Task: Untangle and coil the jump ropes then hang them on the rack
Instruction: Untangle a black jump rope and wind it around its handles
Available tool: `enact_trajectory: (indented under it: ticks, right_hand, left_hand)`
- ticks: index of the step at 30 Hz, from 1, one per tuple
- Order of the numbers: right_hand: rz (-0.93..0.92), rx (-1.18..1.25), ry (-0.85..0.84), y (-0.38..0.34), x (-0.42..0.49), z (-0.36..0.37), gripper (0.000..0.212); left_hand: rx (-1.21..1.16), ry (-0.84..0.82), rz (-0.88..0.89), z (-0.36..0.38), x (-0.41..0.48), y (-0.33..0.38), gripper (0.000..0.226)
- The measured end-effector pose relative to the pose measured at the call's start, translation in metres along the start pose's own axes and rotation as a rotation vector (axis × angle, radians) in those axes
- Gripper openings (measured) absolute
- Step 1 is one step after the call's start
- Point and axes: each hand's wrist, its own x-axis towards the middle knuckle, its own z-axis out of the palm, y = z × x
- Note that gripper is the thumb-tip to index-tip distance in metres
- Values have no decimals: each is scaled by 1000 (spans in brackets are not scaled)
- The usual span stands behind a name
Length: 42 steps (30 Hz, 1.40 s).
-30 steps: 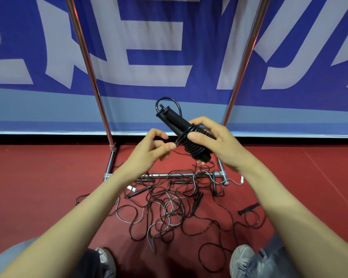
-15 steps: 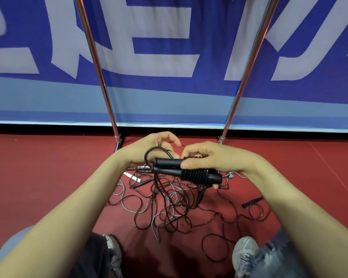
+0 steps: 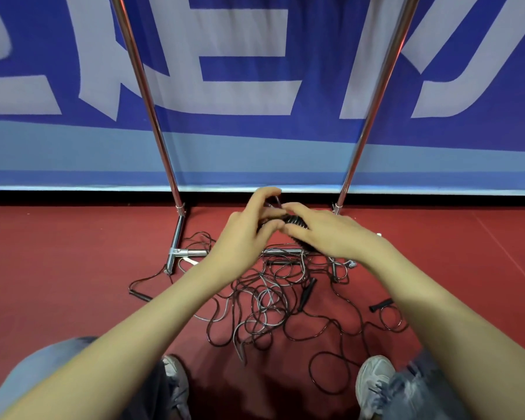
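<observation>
Presently: one coil (image 3: 295, 221), nearly wound, gripped by right hand (image 3: 325, 234); left hand (image 3: 243, 237) pinches its end, low before the rack (image 3: 156, 125). Not yet hung. Tangle (image 3: 270, 298) on floor (image 3: 73, 268): several ropes, unsorted. Most work remains.

A tangle of thin black and grey jump ropes (image 3: 264, 301) and the chrome rack base (image 3: 188, 253) are carried by the red floor (image 3: 73, 283).

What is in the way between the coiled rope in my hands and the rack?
Nothing visible. The left hand and right hand hold the coiled rope in open air before the rack, above the tangled ropes on the floor. Its top bar is out of frame, so that end cannot be judged.
</observation>
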Motion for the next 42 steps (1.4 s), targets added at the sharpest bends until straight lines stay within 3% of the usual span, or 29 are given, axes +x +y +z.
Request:
enact_trajectory:
  ticks: [5, 9, 14, 17, 20, 25, 27, 30, 33, 36, 38, 42]
  right_hand:
    - [-6, 178, 244, 0, 4, -7, 40]
    - [4, 277, 370, 2, 4, -11, 37]
    - [-2, 407, 406, 5, 4, -12, 38]
    - [-76, 548, 383, 7, 2, -14, 27]
    - [-199, 753, 327, 1, -3, -20, 15]
    - [-334, 850, 180, 1, -11, -27, 15]
    - [-384, 825, 56, 1, -14, -29, 16]
    - [-407, 787, -144, -2, -18, -32, 15]
    - [-402, 653, -320, -5, -19, -33, 16]
    - [-342, 448, -444, -12, -18, -25, 25]
    - [-285, 279, -465, -17, -17, -17, 25]
    - [-95, 31, -400, -19, -14, -9, 44]
  left_hand:
    - [-224, 129, 6, 4, 6, 5, 38]
    - [-478, 209, -208, -4, 12, 4, 34]
    - [-595, 20, -295, -11, 16, 2, 16]
    - [-649, -102, -447, -14, 18, -2, 12]
    - [-588, -215, -522, -18, 19, -11, 21]
    - [-663, -399, -447, -23, 20, -22, 20]
    - [-592, -483, -340, -28, 20, -24, 18]
    - [-554, -570, -276, -37, 20, -26, 40]
    - [-489, -730, -353, -42, 23, -23, 45]
    - [-318, -771, -439, -41, 28, -20, 48]
    - [-192, -750, -457, -34, 30, -21, 46]
    - [88, -454, -429, -11, 25, -20, 42]
